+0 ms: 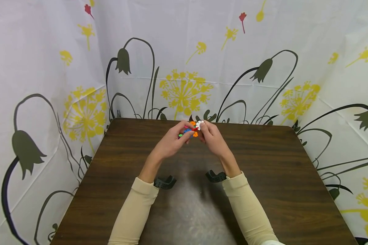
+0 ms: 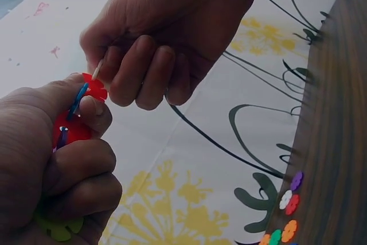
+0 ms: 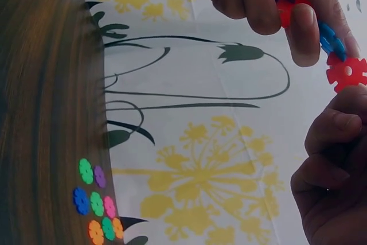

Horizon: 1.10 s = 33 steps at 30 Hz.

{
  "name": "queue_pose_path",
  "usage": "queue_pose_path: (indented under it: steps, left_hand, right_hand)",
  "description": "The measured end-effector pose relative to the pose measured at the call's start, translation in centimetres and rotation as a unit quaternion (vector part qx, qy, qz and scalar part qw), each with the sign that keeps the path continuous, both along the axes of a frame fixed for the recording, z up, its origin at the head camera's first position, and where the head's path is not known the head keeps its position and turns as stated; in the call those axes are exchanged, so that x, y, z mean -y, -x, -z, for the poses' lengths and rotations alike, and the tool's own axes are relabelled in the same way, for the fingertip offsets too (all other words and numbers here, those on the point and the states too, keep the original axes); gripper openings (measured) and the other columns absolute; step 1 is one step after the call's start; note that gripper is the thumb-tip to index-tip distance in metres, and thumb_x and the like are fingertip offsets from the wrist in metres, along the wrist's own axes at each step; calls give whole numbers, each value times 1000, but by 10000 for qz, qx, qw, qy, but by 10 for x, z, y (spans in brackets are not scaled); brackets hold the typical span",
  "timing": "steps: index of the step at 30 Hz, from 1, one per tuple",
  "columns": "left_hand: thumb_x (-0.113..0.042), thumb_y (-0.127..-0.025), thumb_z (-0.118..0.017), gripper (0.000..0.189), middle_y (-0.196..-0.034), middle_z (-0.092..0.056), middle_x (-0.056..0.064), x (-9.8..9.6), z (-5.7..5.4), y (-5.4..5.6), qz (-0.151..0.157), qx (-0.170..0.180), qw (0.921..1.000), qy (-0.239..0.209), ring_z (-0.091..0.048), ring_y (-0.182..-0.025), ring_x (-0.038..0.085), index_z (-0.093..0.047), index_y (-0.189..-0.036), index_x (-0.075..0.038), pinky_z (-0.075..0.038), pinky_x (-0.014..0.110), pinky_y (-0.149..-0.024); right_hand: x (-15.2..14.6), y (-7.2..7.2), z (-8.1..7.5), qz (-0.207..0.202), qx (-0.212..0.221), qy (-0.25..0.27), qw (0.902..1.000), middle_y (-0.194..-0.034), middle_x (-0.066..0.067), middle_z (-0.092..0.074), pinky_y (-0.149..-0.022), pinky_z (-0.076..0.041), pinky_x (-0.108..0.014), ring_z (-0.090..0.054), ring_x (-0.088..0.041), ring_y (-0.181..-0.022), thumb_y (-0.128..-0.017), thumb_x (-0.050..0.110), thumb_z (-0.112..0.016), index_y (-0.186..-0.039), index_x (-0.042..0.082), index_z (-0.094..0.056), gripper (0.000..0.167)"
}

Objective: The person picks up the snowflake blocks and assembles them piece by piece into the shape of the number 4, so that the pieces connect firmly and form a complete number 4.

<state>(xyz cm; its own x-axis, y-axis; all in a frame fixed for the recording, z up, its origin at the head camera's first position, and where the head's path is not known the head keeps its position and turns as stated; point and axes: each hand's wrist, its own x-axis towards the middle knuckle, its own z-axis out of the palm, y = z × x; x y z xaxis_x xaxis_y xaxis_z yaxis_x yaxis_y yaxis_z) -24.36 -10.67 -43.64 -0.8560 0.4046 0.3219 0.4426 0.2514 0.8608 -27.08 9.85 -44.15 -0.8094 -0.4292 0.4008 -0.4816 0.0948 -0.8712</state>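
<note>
A short chain of flower-shaped plastic discs is held by my left hand (image 1: 171, 139), its fingers curled round it. In the left wrist view the chain shows a red disc (image 2: 74, 134), a blue disc (image 2: 77, 102) and another red disc at the end; a yellow-green disc (image 2: 60, 229) peeks out below the fingers. My right hand (image 1: 213, 137) pinches a white disc (image 1: 199, 125) between thumb and fingers. The white disc's edge meets the end red disc (image 3: 346, 73). Fingers of both hands nearly touch there, and part of the chain is hidden in the left palm.
Loose flower discs, among them a blue disc (image 3: 81, 200) and an orange disc (image 2: 289, 230), lie at the far edge of the brown wooden table (image 1: 263, 170). Behind the table hangs a white curtain (image 1: 178, 41) with a flower print. Dark bands (image 1: 165, 182) sit on both wrists.
</note>
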Motion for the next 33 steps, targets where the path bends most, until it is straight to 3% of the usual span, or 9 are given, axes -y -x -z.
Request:
queue_pose_path:
  steps: [5,12,18,23,28,33]
  left_hand:
    - [-16,-111,-61,13,-80,-59,14,-3,1,-2,-40,-128,9998,-127,-58,-73,22,-59,-122,-10,-47,31,-70]
    - [-11,-110,-61,11,-78,-57,8,-6,2,-5,-163,-302,9985,-415,-57,-71,22,-60,-121,-11,-47,30,-67]
    - [-13,-110,-62,11,-77,-56,7,-6,3,-4,-314,-335,9973,-577,-57,-70,30,-62,-121,-10,-47,29,-65]
    - [-14,-110,-62,14,-81,-58,8,-6,6,-2,-383,-388,9966,-625,-58,-71,36,-60,-123,-11,-48,28,-63]
    - [-20,-109,-65,20,-90,-63,9,-7,8,3,-594,-384,9969,-330,-61,-74,29,-59,-127,-14,-52,29,-64]
    - [-28,-108,-67,24,-101,-71,10,-6,11,8,-644,-287,9974,134,-65,-81,24,-59,-128,-16,-56,32,-72]
  right_hand:
    - [0,-3,-3,3,-228,-52,9997,-62,-6,-42,-54,-32,-28,-37,-16,-53,-118,17,-34,-84,2,-47,39]
    - [4,-5,-4,14,-338,276,9990,-61,-3,-40,-50,-31,-27,-36,-15,-50,-118,20,-33,-85,2,-48,40]
    - [9,-6,0,-90,-271,421,9987,-54,0,-37,-42,-34,-30,-36,-18,-41,-118,25,-34,-85,2,-48,43]
    - [10,-2,-1,194,-404,41,9990,-55,-4,-41,-44,-38,-32,-41,-22,-42,-119,29,-35,-87,5,-50,42]
    - [6,2,-6,446,-478,-484,9967,-61,-5,-44,-49,-38,-30,-43,-24,-49,-119,28,-36,-88,7,-52,40]
    - [2,7,-9,128,-382,-606,9973,-61,-4,-40,-52,-35,-30,-38,-23,-51,-119,33,-37,-83,7,-50,46]
